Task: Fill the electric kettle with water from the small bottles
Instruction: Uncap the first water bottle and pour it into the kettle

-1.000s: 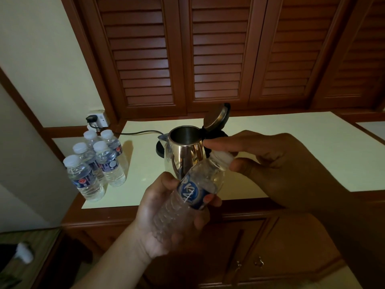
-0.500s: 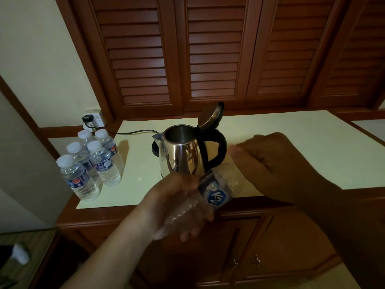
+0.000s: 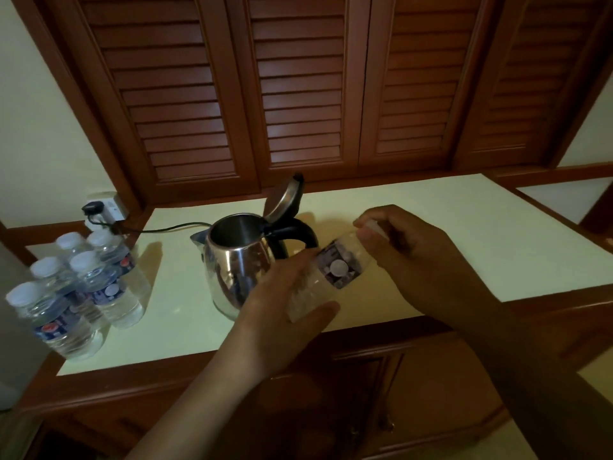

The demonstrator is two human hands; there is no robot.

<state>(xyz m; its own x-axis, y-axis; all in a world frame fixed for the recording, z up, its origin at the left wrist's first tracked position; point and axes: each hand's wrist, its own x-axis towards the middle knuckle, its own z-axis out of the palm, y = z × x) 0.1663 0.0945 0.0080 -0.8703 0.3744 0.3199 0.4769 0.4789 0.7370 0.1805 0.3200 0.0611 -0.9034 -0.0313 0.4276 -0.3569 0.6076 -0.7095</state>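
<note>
A steel electric kettle (image 3: 235,270) stands on the pale countertop (image 3: 464,247), its lid (image 3: 285,197) tipped up and open. To the right of the kettle, my left hand (image 3: 285,300) grips the body of a small clear water bottle (image 3: 335,270) with a dark label, held tilted, neck toward the right. My right hand (image 3: 411,254) closes its fingers around the bottle's white cap (image 3: 373,225). Both hands hover just above the counter's front part.
Several sealed small bottles (image 3: 83,287) cluster at the counter's left end. The kettle's black cord (image 3: 166,227) runs to a wall socket (image 3: 102,207) at back left. Louvred wooden doors (image 3: 298,88) rise behind the counter; wooden cabinet fronts (image 3: 381,393) sit below it.
The bottle and both hands have shifted from in front of the kettle to its right and lower toward the counter. The bottle now tilts more sideways.
</note>
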